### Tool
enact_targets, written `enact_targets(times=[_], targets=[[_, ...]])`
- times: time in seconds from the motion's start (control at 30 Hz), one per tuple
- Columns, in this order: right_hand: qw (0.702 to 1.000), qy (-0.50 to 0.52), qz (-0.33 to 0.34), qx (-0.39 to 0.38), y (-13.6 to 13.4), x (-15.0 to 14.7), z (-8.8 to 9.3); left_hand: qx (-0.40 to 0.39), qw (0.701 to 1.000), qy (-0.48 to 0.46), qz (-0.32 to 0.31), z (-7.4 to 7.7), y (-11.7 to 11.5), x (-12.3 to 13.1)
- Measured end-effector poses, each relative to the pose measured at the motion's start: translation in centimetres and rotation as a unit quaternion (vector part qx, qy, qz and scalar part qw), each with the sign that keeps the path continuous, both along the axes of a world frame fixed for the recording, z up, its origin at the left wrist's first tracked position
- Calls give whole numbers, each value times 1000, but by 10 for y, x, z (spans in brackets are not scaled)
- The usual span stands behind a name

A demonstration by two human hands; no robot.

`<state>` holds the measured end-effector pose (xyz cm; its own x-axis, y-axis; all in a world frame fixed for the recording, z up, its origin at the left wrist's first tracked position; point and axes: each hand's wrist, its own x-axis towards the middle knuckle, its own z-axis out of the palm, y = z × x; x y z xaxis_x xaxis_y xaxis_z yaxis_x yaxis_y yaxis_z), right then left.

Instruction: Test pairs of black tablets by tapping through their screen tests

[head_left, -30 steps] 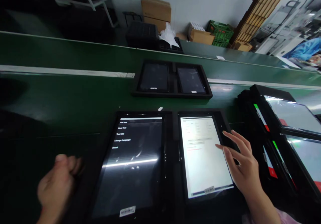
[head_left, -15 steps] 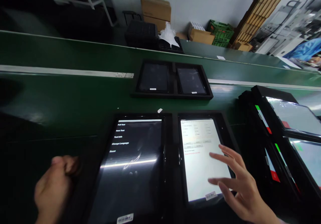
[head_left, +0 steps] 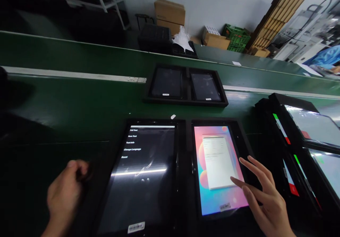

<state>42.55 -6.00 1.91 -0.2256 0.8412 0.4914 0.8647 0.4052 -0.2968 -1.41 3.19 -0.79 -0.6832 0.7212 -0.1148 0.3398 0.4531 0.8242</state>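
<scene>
My right hand is open over the right tablet, its index fingertip at or just above the lower right part of the screen. That screen shows a pink and blue home background with a shrunken white app window. Beside it lies the left tablet, dark, with a short white text menu and a barcode label at its near end. Both lie in a black tray with a divider between them. My left hand is curled into a fist left of the tray, and nothing shows sticking out of it.
Beyond them, a second black tray holds two dark tablets. Stacked black trays with tablets stand at the right. A small white scrap lies on the green bench. Cardboard boxes and a green crate are at the back.
The right tablet's full white page has shrunk to a small window over a colourful background. My right hand has shifted slightly right and down. The view has moved a little.
</scene>
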Motion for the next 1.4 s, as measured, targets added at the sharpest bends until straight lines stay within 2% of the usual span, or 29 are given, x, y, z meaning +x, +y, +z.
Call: enact_targets(times=[0.1, 0.2, 0.4, 0.5, 0.67, 0.87, 1.07, 1.23, 1.4], targets=[[1000, 5, 21, -10, 0, -1, 4, -75, 991, -24, 106, 20, 11, 17], [999, 7, 48, -15, -3, -3, 7, -83, 990, -23, 111, 29, 15, 26], [983, -32, 141, -110, -13, -24, 16, -51, 995, -6, 91, 11, 10, 18], [980, -59, 150, -117, -13, -38, 20, -50, 995, -2, 86, 4, 9, 13], [985, -53, 132, -94, -9, -45, 22, -40, 997, 10, 67, -4, 7, 5], [994, -26, 88, -63, -9, -32, 17, -31, 998, 15, 58, -8, 4, 1], [999, -27, -29, 6, 9, 0, 14, -52, 997, -4, 59, -3, 4, 2], [993, -20, -110, 26, 27, 19, 2, -61, 995, -12, 73, 2, 7, 8], [995, -24, -95, 31, 28, 18, -5, -47, 997, 0, 59, 2, 6, 7]])
